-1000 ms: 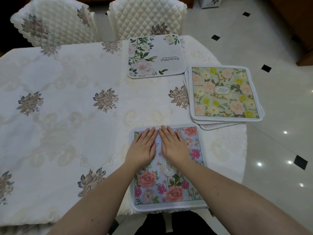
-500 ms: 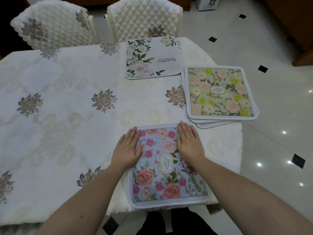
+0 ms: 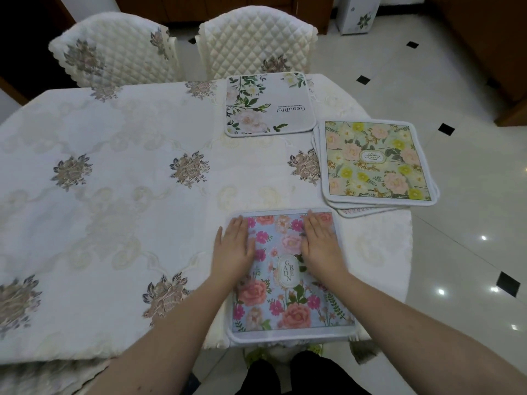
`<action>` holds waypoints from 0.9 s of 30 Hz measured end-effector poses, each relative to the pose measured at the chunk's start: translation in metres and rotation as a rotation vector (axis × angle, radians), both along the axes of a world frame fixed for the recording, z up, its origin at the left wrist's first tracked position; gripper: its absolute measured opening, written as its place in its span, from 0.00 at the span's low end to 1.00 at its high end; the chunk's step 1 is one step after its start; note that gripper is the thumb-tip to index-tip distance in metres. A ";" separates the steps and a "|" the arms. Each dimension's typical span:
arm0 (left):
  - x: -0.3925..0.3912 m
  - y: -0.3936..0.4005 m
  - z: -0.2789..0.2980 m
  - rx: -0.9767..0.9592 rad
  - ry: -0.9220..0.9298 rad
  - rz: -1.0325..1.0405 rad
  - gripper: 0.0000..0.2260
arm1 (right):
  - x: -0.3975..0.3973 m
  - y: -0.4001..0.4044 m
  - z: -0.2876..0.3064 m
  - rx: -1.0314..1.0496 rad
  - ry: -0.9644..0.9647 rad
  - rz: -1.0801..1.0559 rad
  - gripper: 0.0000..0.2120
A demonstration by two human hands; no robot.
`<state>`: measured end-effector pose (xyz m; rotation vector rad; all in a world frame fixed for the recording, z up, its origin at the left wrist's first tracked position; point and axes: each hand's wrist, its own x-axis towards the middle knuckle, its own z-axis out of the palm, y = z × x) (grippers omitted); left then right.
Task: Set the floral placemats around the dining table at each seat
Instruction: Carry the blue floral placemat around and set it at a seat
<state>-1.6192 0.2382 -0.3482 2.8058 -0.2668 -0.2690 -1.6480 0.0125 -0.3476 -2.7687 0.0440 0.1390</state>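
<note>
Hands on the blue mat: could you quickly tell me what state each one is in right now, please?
Left hand: open, fingers straight, flat on the blue mat's left side.
Right hand: open, fingers straight, flat on the mat's right side.

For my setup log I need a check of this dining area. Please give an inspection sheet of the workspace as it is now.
Surface: dining table under a cream embroidered tablecloth.
Job's things: blue rose-print placemat at the near edge; white "Beautiful" leaf-print placemat before the right quilted chair; stack topped by a green and yellow floral placemat at the right end.
Clutter: nothing seen.
Grippers: left hand and right hand rest flat on the blue mat, fingers straight.
Cables: nothing seen.
Surroundings: two cream quilted chairs, glossy tiled floor.
</note>
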 end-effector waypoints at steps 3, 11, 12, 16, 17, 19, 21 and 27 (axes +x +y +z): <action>-0.018 -0.035 -0.004 -0.016 0.000 -0.106 0.26 | -0.005 0.037 0.002 0.022 0.040 0.087 0.32; -0.051 -0.037 -0.026 0.101 0.021 -0.237 0.24 | -0.035 0.045 -0.023 -0.175 0.110 0.222 0.28; -0.050 -0.035 -0.025 0.106 0.026 -0.243 0.25 | -0.034 0.042 -0.022 -0.180 0.096 0.226 0.28; -0.056 -0.026 -0.029 0.081 0.003 -0.172 0.27 | -0.037 0.026 -0.019 -0.175 0.086 0.161 0.28; -0.058 -0.022 -0.029 0.077 0.007 -0.161 0.28 | -0.039 0.019 -0.019 -0.172 0.080 0.140 0.29; -0.063 -0.013 -0.029 0.088 -0.003 -0.159 0.28 | -0.044 0.000 -0.020 -0.166 0.072 0.094 0.29; -0.064 -0.007 -0.028 0.072 -0.009 -0.150 0.28 | -0.047 -0.020 -0.021 -0.169 0.063 0.057 0.29; -0.069 0.011 -0.025 0.059 0.005 -0.107 0.29 | -0.057 -0.046 -0.017 -0.148 0.074 0.040 0.29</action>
